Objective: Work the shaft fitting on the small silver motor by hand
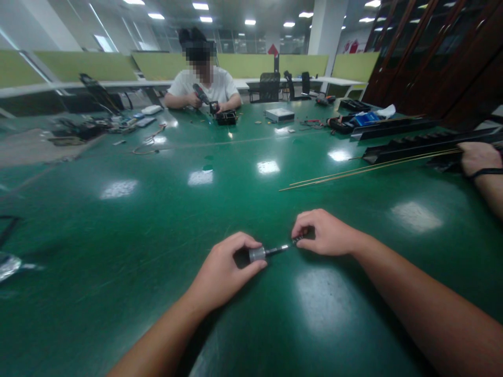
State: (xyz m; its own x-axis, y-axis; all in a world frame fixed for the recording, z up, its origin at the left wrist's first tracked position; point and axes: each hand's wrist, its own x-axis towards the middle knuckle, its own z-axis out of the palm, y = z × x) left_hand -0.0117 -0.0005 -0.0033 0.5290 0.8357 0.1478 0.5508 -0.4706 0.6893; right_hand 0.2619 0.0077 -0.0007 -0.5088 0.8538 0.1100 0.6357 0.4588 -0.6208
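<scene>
Low over the green table (157,230), my left hand (230,269) grips a short grey cylinder (257,254) between thumb and fingers. A thin dark shaft (277,250) with a silvery end sticks out of the cylinder towards the right. My right hand (324,233) pinches a small dark ribbed piece (297,240) close to the shaft's tip. Whether that piece touches the tip, I cannot tell. Fingers partly hide both objects, and their exact kind is not clear.
Across the table a person (202,89) holds a power drill (201,94) over a black part. At right, another person's hand (481,157) holds long thin rods (353,170) beside black metal channels (416,144). A silver box (280,114) and loose electronics (78,128) lie farther back.
</scene>
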